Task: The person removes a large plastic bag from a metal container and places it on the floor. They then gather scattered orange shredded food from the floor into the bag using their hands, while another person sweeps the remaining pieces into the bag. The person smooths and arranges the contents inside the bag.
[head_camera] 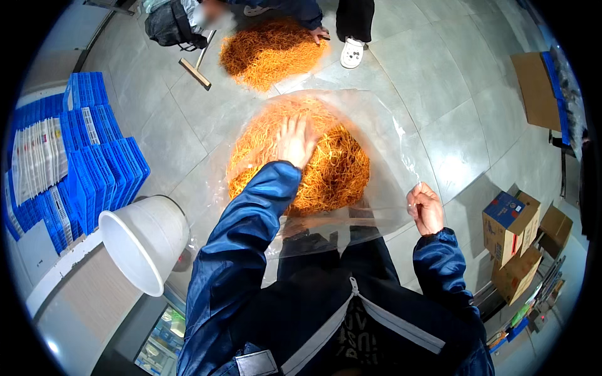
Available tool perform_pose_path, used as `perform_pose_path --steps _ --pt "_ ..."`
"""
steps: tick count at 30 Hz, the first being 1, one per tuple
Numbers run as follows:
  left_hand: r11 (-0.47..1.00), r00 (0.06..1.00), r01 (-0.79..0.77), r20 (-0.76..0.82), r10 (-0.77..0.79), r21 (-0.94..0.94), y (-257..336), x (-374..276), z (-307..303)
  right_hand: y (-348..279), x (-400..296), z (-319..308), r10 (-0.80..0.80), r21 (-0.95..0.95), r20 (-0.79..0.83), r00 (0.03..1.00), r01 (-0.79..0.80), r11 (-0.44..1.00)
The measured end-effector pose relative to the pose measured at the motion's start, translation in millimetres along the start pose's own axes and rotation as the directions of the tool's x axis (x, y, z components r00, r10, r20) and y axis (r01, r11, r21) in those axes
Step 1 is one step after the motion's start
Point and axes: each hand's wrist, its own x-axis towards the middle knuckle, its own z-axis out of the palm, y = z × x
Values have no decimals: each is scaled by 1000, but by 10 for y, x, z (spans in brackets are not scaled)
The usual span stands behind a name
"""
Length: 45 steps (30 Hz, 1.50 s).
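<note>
A large clear plastic bag [381, 188] lies spread before me, with a heap of thin orange strands [345, 174], perhaps dried cordyceps or lily, in its middle. My left hand [296, 141] rests flat on the heap, palm down with its fingers apart; whether film lies beneath the palm I cannot tell. Over to the right, my right hand [425, 209] pinches the gathered edge of the bag between thumb and fingers. Farther off, a second heap of the same orange strands [273, 51] sits on the floor, touched at its right side by another person's hand [320, 34].
A white bucket [176, 235] lies tilted at the left, beside stacked blue plastic crates [103, 174]. A broom or squeegee [195, 74] and a black bag [167, 23] are at the upper left. Another person's white clog [352, 53] stands beyond. Cardboard boxes [510, 225] are at the right.
</note>
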Motion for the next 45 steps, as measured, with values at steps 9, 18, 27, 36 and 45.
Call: perform_pose_path --steps 9,18,27,36,45 --pt "523 575 673 815 75 -523 -1061 1514 -971 136 684 -685 138 99 255 957 -167 981" --pt "986 974 -108 -184 130 127 -1037 1922 -1072 -125 1403 -309 -495 -924 165 853 309 226" --pt "873 993 104 -6 -115 476 -875 -219 -969 300 2033 1510 -470 -734 662 583 632 -249" --pt "816 885 431 -356 -300 385 -2089 -16 -729 -205 2728 1787 228 -422 649 726 93 902" --pt "828 826 561 -48 -561 -14 -3148 276 -482 -299 3462 1559 42 -668 333 942 204 715"
